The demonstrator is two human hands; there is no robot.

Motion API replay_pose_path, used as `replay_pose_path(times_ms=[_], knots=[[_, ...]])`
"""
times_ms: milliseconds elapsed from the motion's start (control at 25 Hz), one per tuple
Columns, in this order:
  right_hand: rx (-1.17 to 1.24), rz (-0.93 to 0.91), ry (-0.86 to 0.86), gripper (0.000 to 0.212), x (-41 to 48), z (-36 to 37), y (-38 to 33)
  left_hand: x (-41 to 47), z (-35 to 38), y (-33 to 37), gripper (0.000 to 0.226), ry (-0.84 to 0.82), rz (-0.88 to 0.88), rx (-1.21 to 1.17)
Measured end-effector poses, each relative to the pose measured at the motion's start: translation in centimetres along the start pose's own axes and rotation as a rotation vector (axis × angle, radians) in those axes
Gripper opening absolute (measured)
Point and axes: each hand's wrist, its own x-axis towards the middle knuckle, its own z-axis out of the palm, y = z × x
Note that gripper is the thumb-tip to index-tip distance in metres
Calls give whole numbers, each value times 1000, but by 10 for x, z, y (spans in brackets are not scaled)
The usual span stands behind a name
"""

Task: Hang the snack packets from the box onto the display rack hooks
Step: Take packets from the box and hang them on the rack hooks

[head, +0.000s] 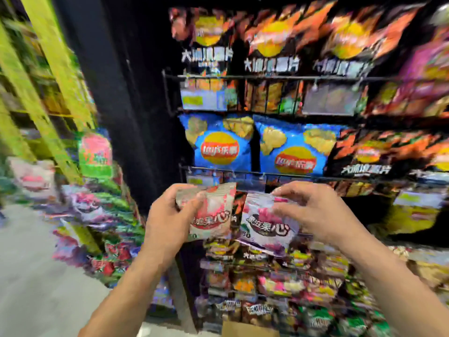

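Two bare forearms rise from the bottom edge of the frame. The left hand (167, 215) curls its fingers round the upper left edge of a small pink-and-white foil snack packet (215, 216), gripping it upright. The right hand (314, 210) pinches the top of a small purple-and-white foil snack packet (266, 227), which is tilted slightly. The two packets sit side by side at the centre of the frame, just below a rail of the black wire display rack (303, 177). Shiny blue crisp bags (218, 144) stand above that rail, and blurred black-and-orange crisp bags (274, 42) fill the upper right. A corner of a brown cardboard box (247, 330) shows at the bottom centre.
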Motion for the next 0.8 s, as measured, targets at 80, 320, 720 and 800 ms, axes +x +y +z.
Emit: replay_pose_path(times_ms=[80,320,720,800], knots=[[13,-99,35,23,14,-30,-40,14,-14,50,6,50,46,-35],[97,-303,92,20,45,-97,-132,31,-40,167,3,144,106,-138],[153,-479,-49,12,62,-110,-199,-11,-88,252,15,321,46,-224],[189,-502,-92,12,60,-96,-210,-26,-105,254,11,373,39,-210]])
